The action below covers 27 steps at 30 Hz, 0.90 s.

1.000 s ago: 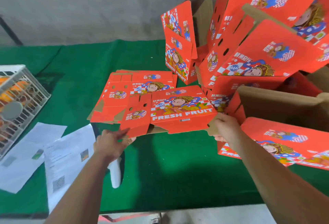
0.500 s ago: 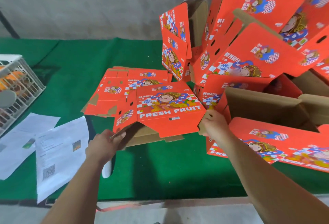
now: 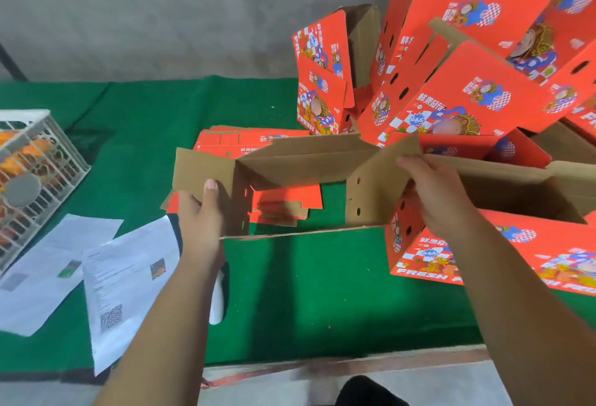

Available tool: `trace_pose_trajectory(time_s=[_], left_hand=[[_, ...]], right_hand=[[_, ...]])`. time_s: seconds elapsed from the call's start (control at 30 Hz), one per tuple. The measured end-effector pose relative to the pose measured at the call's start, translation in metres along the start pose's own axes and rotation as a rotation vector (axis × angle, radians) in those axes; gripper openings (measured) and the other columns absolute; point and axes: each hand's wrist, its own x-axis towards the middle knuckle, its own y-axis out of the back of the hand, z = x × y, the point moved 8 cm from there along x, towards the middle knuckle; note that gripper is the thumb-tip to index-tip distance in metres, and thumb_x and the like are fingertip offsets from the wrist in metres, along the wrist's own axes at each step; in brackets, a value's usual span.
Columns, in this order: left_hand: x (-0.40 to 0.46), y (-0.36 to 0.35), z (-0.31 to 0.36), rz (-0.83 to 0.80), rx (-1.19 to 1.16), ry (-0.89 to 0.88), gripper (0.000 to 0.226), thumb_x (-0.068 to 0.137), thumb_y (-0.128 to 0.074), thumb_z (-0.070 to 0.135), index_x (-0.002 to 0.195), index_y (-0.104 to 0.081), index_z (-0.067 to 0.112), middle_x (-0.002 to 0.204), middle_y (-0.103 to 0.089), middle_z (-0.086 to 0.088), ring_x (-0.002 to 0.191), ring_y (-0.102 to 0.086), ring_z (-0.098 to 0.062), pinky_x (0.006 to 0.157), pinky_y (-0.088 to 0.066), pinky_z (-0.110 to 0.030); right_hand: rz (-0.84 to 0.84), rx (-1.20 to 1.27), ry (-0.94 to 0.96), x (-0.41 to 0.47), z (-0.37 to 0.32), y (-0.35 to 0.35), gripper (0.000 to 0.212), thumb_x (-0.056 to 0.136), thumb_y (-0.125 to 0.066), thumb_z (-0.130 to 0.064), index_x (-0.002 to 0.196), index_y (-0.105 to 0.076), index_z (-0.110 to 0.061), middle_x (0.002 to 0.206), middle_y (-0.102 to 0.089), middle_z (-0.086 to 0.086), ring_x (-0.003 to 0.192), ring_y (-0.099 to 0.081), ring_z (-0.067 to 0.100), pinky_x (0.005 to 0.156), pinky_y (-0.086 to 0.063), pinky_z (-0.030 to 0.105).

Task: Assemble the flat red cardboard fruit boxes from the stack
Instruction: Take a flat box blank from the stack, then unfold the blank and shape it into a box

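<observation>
The box (image 3: 306, 176) you lifted flat off the stack (image 3: 258, 141) half a second ago is now popped open into a sleeve, its brown inside facing you, held just above the green table (image 3: 306, 292) in front of the remaining flats. Your left hand (image 3: 201, 212) grips the left end panel, thumb on the inside; your right hand (image 3: 435, 192) grips the right end flap. The shape is squared, so the bottom flaps likely come next, before it joins the finished boxes (image 3: 467, 89) on your right.
</observation>
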Motion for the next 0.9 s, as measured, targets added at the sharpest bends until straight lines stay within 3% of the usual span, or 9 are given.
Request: trace_pose_trajectory(time_s=[0.07,0.13,0.23,0.43,0.57,0.67,0.73,0.83,0.9], left_hand=[[0.001,-0.006,-0.003,0.02,-0.155,0.053,0.013,0.105,-0.053,0.019,0.115,-0.06,0.015,0.096,-0.07,0.003,0.079,-0.067,-0.008,0.067,-0.056,-0.022],[0.004,-0.012,-0.008,0.03,-0.25,0.122,0.023,0.105,-0.049,0.008,0.126,-0.057,0.006,0.1,-0.069,-0.005,0.08,-0.067,-0.015,0.072,-0.057,-0.031],[0.0,-0.018,-0.014,0.101,-0.278,0.236,0.008,0.103,-0.05,0.008,0.106,-0.055,0.012,0.091,-0.062,-0.007,0.076,-0.058,-0.022,0.071,-0.053,-0.037],[-0.002,-0.033,-0.001,0.138,-0.337,0.4,0.021,0.101,-0.052,0.007,0.089,-0.045,0.023,0.084,-0.059,-0.003,0.06,-0.057,-0.02,0.075,-0.054,-0.051],[-0.003,-0.043,-0.002,0.081,-0.375,0.477,0.019,0.093,-0.048,0.0,0.096,-0.052,0.018,0.069,-0.06,-0.004,0.042,-0.056,-0.018,0.058,-0.055,-0.038],[-0.006,-0.039,-0.001,0.107,-0.364,0.362,0.029,0.096,-0.04,-0.008,0.086,-0.051,0.017,0.055,-0.06,0.004,0.038,-0.054,-0.01,0.043,-0.049,-0.022],[-0.005,-0.038,0.0,0.147,-0.348,0.303,0.029,0.097,-0.04,-0.009,0.098,-0.055,0.016,0.065,-0.061,0.003,0.043,-0.056,-0.011,0.043,-0.047,-0.02],[0.0,-0.031,0.005,0.242,-0.301,0.191,0.052,0.096,-0.04,-0.008,0.141,-0.044,0.018,0.087,-0.057,0.002,0.051,-0.059,-0.003,0.046,-0.048,-0.015],[-0.001,-0.025,0.01,0.28,-0.261,0.099,0.06,0.095,-0.038,-0.008,0.147,-0.036,0.022,0.088,-0.056,0.003,0.055,-0.057,0.001,0.051,-0.048,-0.013]], right_hand=[[-0.052,-0.123,0.035,-0.005,-0.005,-0.004,0.036,0.072,-0.07,-0.052,0.102,-0.078,-0.034,0.098,-0.079,-0.003,0.088,-0.076,0.019,0.081,-0.058,0.038],[-0.06,-0.204,0.094,-0.011,-0.008,-0.007,0.014,0.088,-0.067,-0.035,0.088,-0.079,-0.029,0.083,-0.071,0.003,0.074,-0.066,0.024,0.069,-0.048,0.032],[-0.033,-0.173,0.065,-0.017,0.001,-0.005,0.02,0.1,-0.061,-0.02,0.087,-0.076,-0.023,0.088,-0.069,0.012,0.081,-0.06,0.024,0.074,-0.045,0.035],[0.118,0.058,0.135,-0.014,-0.015,0.02,0.022,0.103,-0.054,-0.004,0.118,-0.045,-0.018,0.1,-0.063,0.005,0.076,-0.062,0.013,0.058,-0.051,0.023],[0.135,0.025,0.212,-0.008,-0.02,0.023,0.036,0.102,-0.039,0.015,0.098,-0.034,-0.02,0.094,-0.047,0.004,0.075,-0.05,0.01,0.061,-0.047,0.016],[0.112,-0.199,0.28,-0.003,-0.012,0.022,0.012,0.105,-0.047,-0.007,0.115,-0.042,-0.01,0.105,-0.051,0.007,0.091,-0.056,0.014,0.081,-0.051,0.025],[0.076,-0.417,0.521,-0.011,-0.005,0.016,0.026,0.107,-0.044,-0.001,0.131,-0.037,-0.005,0.11,-0.055,-0.005,0.098,-0.058,0.005,0.092,-0.046,0.029],[0.11,-0.538,0.556,-0.015,0.015,0.02,0.015,0.107,-0.048,-0.02,0.112,-0.062,-0.024,0.1,-0.064,-0.02,0.096,-0.06,-0.003,0.091,-0.046,0.035],[0.037,-0.528,0.427,-0.011,0.024,0.018,0.041,0.098,-0.046,-0.059,0.096,-0.078,-0.034,0.093,-0.076,-0.016,0.09,-0.071,0.001,0.086,-0.05,0.036]])
